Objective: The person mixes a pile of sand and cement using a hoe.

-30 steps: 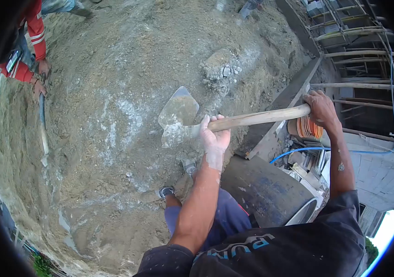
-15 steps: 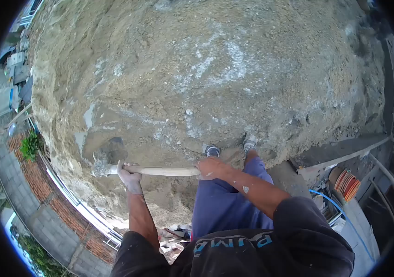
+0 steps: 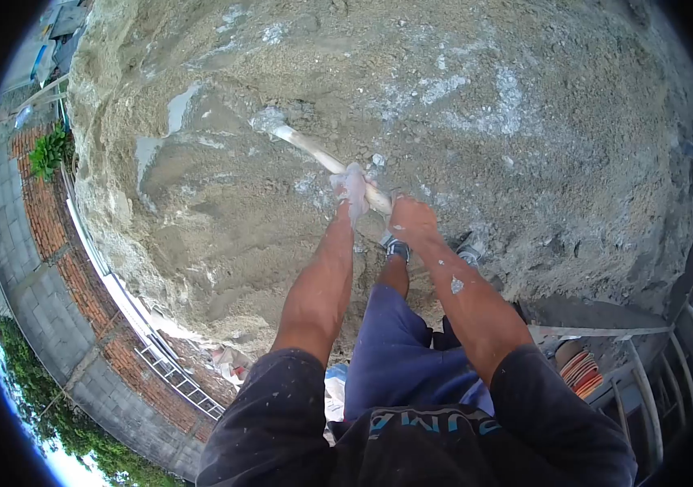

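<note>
A hoe with a pale wooden handle (image 3: 312, 151) slants across the sandy ground from upper left to lower right. Its head (image 3: 269, 121), caked in grey, is down at the ground, with the blade's shape hard to make out. My left hand (image 3: 352, 191), coated in pale dust, is closed around the lower part of the handle. Nearer my body, my right hand (image 3: 413, 219) grips the handle's end. The two hands are close together, in front of my shoes.
I stand on a broad mound of damp sand and gravel (image 3: 281, 227) with whitish patches. Below its left edge are a brick and block wall (image 3: 62, 300) and a ladder (image 3: 180, 381). A plank edge (image 3: 598, 331) and stacked orange things (image 3: 580, 375) are at right.
The hoe has swung forward and right, from lying sideways to slanting away from me. My left hand has slid down the handle, closer to my right.
</note>
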